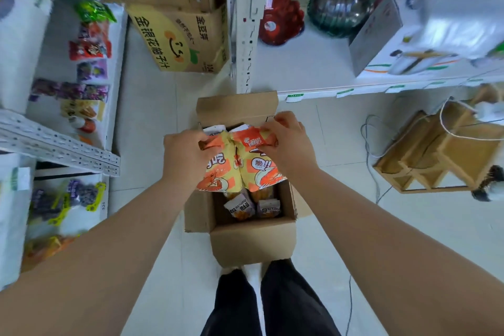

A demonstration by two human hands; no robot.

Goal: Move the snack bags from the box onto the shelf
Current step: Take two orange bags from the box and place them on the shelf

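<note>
Head view: left hand (185, 157) and right hand (289, 142) each pinch the top of a yellow-and-orange snack bag (218, 174) (two bags), just above the open brown cardboard box (253, 243); white metal shelf (313, 65) at 1 o'clock.

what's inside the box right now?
In the cardboard box: two small white-topped packets and orange bags beside them. The yellow-orange snack bags, gripped by left hand and right hand, hide the rest.

Shop: stocked shelves (313, 63), price tags (345, 93)
</note>
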